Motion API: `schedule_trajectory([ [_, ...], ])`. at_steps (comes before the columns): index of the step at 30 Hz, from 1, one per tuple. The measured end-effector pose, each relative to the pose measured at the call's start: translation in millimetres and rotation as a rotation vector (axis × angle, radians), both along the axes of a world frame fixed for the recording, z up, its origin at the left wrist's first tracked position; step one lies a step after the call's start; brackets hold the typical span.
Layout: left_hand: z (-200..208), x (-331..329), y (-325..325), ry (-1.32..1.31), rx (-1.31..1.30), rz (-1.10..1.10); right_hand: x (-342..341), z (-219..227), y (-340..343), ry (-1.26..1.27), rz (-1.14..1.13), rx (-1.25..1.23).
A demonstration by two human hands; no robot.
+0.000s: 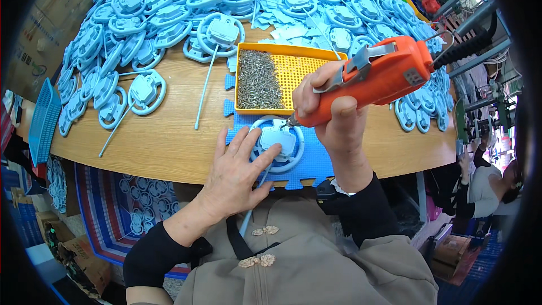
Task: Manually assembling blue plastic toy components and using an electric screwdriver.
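Note:
My right hand (pixel 345 127) is wrapped round an orange-red electric screwdriver (pixel 381 79), tilted so its tip points down and left. The tip meets the upper right of a light blue plastic wheel-shaped part (pixel 278 142) with a raised centre block and a long thin stem. Its stem runs toward my lap. My left hand (pixel 237 172) lies across the left side of this part with fingers spread, steadying it on a blue foam mat (pixel 319 161). Just beyond the part stands a yellow tray (pixel 293 48) with a heap of small metal screws (pixel 259 79) on its left side.
A large pile of similar light blue parts (pixel 226 31) covers the table's far side. Loose ones lie at left, beside a blue basket (pixel 44 121). A striped bag (pixel 101 209) below the table edge holds more. A black cord (pixel 466 48) leads off the screwdriver. Another person (pixel 488 189) is at far right.

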State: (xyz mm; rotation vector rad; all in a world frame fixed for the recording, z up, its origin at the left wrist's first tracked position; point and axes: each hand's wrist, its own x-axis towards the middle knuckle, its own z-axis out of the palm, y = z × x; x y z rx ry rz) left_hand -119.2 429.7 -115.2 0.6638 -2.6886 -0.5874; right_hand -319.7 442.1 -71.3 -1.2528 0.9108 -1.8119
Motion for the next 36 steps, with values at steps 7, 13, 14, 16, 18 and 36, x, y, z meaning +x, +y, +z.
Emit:
schedule_trajectory([
  [7,1.4,2.5,-9.3,-0.024,-0.023,-0.052,-2.9,1.9,4.1,0.018,0.012,0.018],
  [13,2.5,1.8,-10.1,-0.031,-0.025,-0.058,-2.5,3.4,4.5,0.013,0.023,0.035],
  [14,2.7,1.6,-10.0,-0.028,-0.027,-0.057,-1.9,3.7,4.5,0.014,0.019,0.036],
  [16,1.7,1.1,-10.4,-0.026,-0.027,-0.056,-0.8,2.2,4.8,0.013,0.014,0.070],
  [18,0.7,1.0,-11.1,-0.043,-0.032,-0.059,0.6,0.1,5.0,0.013,0.009,0.104],
  [36,-4.8,-27.9,-22.2,0.576,0.249,0.051,6.7,30.2,9.5,-0.170,0.085,-0.198],
])
